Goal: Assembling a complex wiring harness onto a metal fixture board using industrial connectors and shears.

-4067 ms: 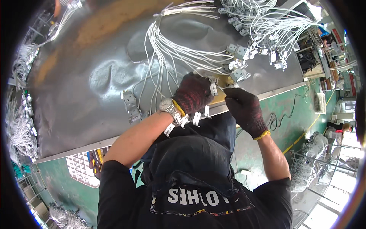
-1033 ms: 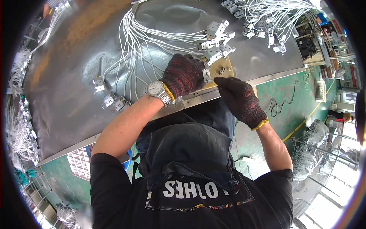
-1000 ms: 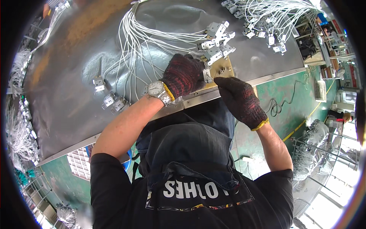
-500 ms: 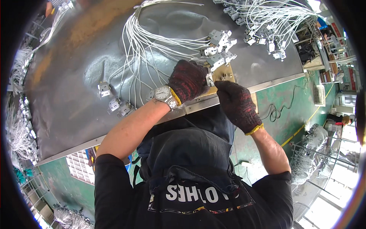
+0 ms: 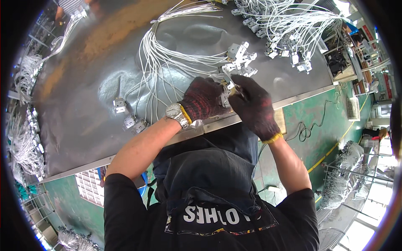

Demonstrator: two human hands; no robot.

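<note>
My left hand (image 5: pixel 204 98), in a dark red-and-black knit glove, is closed at the near edge of the metal tabletop. Its fingers grip a small silvery metal lamp-holder-like fitting (image 5: pixel 225 97). My right hand (image 5: pixel 253 105), gloved alike, has its thumb and fingers closed at the upper end of that fitting; anything small inside the pinch is hidden. Just beyond my hands lies a cluster of similar white and metal fittings (image 5: pixel 238 58). From these a bundle of white wires (image 5: pixel 155 48) spreads leftward across the table. A few more fittings (image 5: pixel 120 105) rest left of my left wrist.
The dented metal tabletop (image 5: pixel 83 138) has a raised metal edge strip (image 5: pixel 293 100). More wired fittings (image 5: pixel 289 37) are heaped at the far right, others (image 5: pixel 27 146) along the left. A person's hand (image 5: pixel 60 14) shows at the far left. A black cable (image 5: pixel 305 131) lies on the green floor.
My right hand has moved up and left, onto the fitting by my left hand. My left hand has shifted slightly toward me. The board seen beneath them earlier is now mostly covered.
</note>
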